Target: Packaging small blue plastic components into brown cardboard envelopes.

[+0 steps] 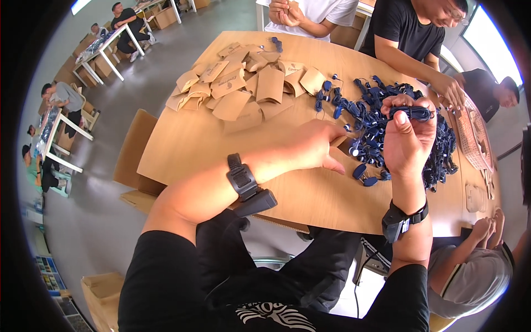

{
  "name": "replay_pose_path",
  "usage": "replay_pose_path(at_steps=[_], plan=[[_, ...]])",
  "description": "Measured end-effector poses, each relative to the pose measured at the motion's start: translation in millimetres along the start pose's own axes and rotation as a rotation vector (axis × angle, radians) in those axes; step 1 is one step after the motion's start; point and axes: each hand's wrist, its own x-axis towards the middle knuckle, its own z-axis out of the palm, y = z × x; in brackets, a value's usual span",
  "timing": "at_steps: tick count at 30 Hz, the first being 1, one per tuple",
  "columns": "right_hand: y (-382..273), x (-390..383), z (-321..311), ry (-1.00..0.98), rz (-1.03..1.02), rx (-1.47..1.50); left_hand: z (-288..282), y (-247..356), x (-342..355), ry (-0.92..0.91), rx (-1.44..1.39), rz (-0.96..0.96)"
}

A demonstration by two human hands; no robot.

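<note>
My right hand [408,141] is raised over the right part of the table, palm turned up. Its fingers and thumb close round a coiled bundle of dark blue earphones [417,113]. Beneath and around it spreads a big heap of similar blue earphones [441,152], their cords wound up. My left hand [321,145] reaches across just left of that heap, its thumb apart from the curved fingers and nothing visible between them. Some blur softens it. A pair of blue earphones [362,174] lies near its thumb.
Brown paper sleeves [271,84] are piled at the table's far left. A pink basket [473,135] stands at the right edge, with a co-worker's hand [451,91] beside it. Another person's hands [287,12] hold a brown piece across the table. An open cardboard box [135,146] adjoins the left edge.
</note>
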Motion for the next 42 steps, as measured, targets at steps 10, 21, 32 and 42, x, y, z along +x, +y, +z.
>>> replay_pose_path(at_steps=[10, 21, 32, 42], plan=[[4, -12, 12, 0.050, -0.029, -0.271, 7, -4, -2, 0.101, -0.038, 0.063], [9, -22, 25, -0.240, -0.254, -0.786, 5, -6, -5, 0.099, -0.184, 0.004], [2, -9, 5, -0.455, 0.268, -0.906, 2, 0, -6, -0.005, -0.278, -0.065], [-10, -6, 10, -0.621, -0.013, -0.959, 7, -11, -2, 0.001, -0.484, -0.080]])
